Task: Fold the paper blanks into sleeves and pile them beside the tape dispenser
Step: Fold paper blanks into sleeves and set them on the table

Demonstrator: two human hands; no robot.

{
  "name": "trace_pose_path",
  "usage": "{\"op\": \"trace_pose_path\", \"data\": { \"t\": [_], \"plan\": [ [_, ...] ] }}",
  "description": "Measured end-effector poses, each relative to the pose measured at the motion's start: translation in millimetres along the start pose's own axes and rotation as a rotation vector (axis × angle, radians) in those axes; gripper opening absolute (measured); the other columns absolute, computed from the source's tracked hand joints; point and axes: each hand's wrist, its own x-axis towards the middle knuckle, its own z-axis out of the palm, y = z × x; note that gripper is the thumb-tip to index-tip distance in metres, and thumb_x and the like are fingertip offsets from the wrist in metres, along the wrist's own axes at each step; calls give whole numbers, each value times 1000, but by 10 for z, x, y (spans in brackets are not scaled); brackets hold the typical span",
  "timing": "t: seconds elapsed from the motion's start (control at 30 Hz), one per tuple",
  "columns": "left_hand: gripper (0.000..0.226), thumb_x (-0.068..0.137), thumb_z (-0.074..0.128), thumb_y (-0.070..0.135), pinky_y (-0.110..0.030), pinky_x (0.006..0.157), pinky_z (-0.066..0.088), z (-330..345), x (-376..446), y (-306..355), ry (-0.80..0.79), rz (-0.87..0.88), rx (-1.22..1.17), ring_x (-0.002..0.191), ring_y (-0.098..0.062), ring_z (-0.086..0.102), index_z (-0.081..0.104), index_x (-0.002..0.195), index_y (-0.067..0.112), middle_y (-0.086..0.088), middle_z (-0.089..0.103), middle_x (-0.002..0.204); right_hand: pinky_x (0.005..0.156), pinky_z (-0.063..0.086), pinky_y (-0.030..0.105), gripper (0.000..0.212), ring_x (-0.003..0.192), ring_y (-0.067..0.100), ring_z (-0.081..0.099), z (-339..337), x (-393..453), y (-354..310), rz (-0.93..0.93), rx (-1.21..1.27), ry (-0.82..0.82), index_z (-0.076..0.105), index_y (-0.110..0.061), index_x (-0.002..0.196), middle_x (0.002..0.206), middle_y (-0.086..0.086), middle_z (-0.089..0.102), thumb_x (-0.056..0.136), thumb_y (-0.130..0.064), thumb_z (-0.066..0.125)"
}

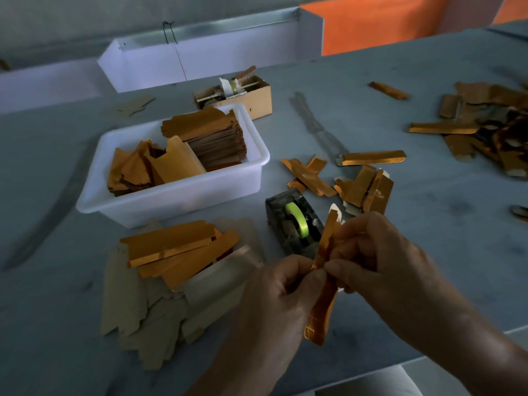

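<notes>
1. Right now both hands pinch one gold blank (322, 284) above the table (428, 224), just at 6 o'clock of the tape dispenser (294, 224).
2. Left hand (274, 298) has thumb and curled fingers pressed on its middle; right hand (371, 252) grips the same stretch from the other side.
3. Its long axis runs 12 to 6 o'clock, partly creased, not yet a closed sleeve.
4. Finished sleeves (363, 187) lie at 1 o'clock of the dispenser, nearer the right hand, so that hand likely drops it there.
</notes>
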Motion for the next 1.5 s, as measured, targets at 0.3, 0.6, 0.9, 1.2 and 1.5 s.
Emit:
{"op": "trace_pose_path", "data": {
  "t": [0.3,0.6,0.9,1.2,1.5],
  "plan": [
    [31,81,54,49,-12,51,40,-5,-3,43,-33,-23,-98,50,0,51,69,71,25,8,59,55,60,52,16,23,66,-1,63,-29,-4,-47,-22,-138,-15,48,-28,88,73,-3,67,78,-27,69],
    [24,89,57,30,-7,46,37,172,-27,57,314,205,67,51,2,57,68,68,27,14,64,58,60,45,4,32,73,-12,58,43,-27,-154,-55,-228,107,41,-35,80,66,-11,61,78,-26,71],
    [26,88,52,36,-7,38,32,40,-51,16,417,154,46,43,1,49,60,68,23,12,54,50,45,38,17,33,48,7,52,36,77,-41,-24,-364,117,45,-30,74,57,-7,52,65,-57,62],
    [32,78,49,49,-10,47,44,28,28,-36,341,57,-13,61,-3,64,69,87,25,9,66,69,50,46,10,51,65,-5,61,155,164,-9,47,70,-28,54,-33,82,68,-13,63,47,-70,53],
    [22,90,56,32,-19,53,44,31,40,-65,298,2,-44,59,-11,56,69,75,22,-2,61,70,65,58,37,15,66,13,67,105,161,51,75,92,-111,56,-29,79,74,-2,66,78,-23,70]
  ]
}}
